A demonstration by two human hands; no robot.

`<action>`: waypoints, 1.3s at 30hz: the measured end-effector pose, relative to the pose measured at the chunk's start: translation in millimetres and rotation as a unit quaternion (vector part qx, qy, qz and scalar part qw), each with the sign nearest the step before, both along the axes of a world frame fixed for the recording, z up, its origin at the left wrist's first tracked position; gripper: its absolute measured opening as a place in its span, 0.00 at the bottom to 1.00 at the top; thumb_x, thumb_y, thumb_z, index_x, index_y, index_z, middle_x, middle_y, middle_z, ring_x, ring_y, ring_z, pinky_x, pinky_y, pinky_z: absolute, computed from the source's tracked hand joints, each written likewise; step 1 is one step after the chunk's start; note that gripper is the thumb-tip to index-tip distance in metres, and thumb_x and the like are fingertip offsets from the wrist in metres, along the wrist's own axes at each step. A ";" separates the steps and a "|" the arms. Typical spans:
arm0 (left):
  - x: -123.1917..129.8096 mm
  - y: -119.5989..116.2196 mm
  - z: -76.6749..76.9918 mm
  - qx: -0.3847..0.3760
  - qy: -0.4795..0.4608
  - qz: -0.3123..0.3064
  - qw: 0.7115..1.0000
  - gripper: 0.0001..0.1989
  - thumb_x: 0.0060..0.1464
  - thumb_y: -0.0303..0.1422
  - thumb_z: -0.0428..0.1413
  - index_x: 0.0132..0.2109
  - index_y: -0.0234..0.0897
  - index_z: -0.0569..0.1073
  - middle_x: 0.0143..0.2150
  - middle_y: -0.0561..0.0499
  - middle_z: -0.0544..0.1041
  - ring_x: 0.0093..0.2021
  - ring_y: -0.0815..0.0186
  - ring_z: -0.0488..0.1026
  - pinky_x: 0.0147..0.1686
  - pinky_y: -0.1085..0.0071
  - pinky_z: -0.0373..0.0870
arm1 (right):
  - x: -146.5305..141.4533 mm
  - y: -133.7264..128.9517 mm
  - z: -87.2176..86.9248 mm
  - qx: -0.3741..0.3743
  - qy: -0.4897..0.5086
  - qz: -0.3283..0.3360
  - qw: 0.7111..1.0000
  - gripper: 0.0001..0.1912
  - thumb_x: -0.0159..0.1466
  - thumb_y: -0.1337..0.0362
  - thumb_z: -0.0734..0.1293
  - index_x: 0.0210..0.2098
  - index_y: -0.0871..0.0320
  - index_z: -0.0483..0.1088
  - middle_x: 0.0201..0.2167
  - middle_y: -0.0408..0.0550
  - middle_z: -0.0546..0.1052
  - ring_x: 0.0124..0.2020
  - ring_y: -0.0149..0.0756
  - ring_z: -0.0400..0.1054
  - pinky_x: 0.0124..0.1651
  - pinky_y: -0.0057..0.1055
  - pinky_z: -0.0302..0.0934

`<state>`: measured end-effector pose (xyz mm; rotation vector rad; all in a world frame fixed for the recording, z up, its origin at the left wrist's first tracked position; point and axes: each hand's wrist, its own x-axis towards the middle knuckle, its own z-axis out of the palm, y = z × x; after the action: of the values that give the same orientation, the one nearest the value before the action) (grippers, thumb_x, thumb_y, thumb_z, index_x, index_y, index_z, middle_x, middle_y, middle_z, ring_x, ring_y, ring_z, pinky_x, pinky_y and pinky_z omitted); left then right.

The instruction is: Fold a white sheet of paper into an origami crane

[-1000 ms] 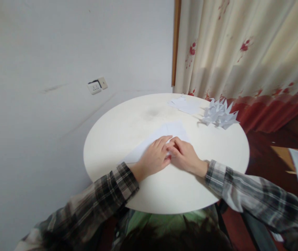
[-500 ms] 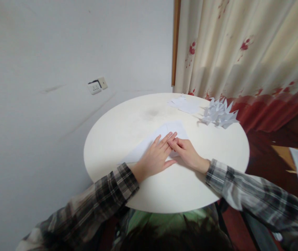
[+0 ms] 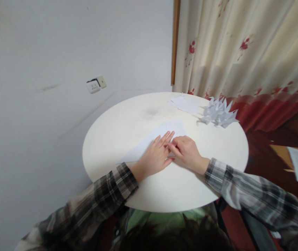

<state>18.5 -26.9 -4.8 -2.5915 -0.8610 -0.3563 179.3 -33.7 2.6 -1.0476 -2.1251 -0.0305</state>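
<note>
Paper (image 3: 138,154) lies on the round table (image 3: 104,136), under the left hand (image 3: 154,155), which is spread and grips nothing. The right hand (image 3: 188,151) is curled; whether it pinches, I cannot tell. Uneven pressing could skew the sheet.

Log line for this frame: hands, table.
left hand: flat on white paper | right hand: curled beside left hand, grip hidden | table: folded-paper cluster far right, sheets beside it

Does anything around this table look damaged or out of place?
Yes: the wall socket looks loose, with a dark gap along its top. A grey smudge also mars the white tabletop beyond the paper under the left hand.
</note>
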 end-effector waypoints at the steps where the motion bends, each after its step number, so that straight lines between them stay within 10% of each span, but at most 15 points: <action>1: -0.2 0.6 -0.8 -0.003 0.001 -0.001 1.000 0.28 0.57 0.37 0.48 0.61 0.28 0.53 0.67 0.37 0.44 0.67 0.55 0.37 0.61 0.56 0.47 | 0.3 -0.3 0.2 0.004 -0.003 0.000 1.000 0.19 0.66 0.58 0.54 0.24 0.60 0.64 0.20 0.44 0.67 0.24 0.30 0.58 0.33 0.31 0.51; 29: -3.0 4.6 -9.0 -0.042 -0.025 -0.018 0.999 0.25 0.57 0.36 0.47 0.60 0.32 0.55 0.65 0.37 0.51 0.65 0.55 0.47 0.59 0.56 0.51 | -0.7 -4.1 0.0 0.091 -0.024 0.000 0.996 0.17 0.64 0.58 0.57 0.22 0.58 0.63 0.19 0.44 0.66 0.23 0.31 0.56 0.31 0.31 0.49; 39: -10.3 -0.2 0.2 -0.024 -0.126 -0.064 0.990 0.25 0.55 0.24 0.46 0.60 0.31 0.56 0.53 0.42 0.69 0.54 0.62 0.65 0.52 0.64 0.64 | 19.9 10.4 -2.0 -0.069 0.047 0.098 0.992 0.15 0.63 0.53 0.60 0.34 0.60 0.67 0.29 0.47 0.72 0.31 0.32 0.64 0.38 0.31 0.58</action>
<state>8.2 -27.1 -4.6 -2.6909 -0.7946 -0.7205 199.2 -23.3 0.5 -0.8936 -2.1572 0.2587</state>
